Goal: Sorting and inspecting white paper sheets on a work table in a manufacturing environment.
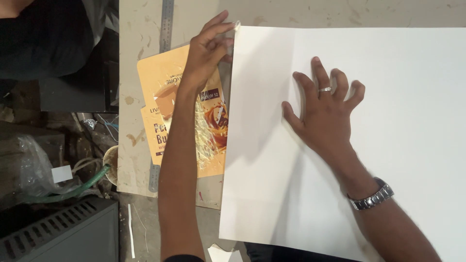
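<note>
Left hand (208, 48) pinches white sheet (349, 140) at far-left corner; right hand (325, 114) presses flat, released. Corner may crease or slip if pulled.

Left hand (208, 46) pinches the white sheet's (398, 145) corner; right hand (325, 114) presses flat on it.

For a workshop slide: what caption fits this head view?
Left hand pinches the white sheet's corner; right hand presses it flat beside an orange printed carton.
</note>
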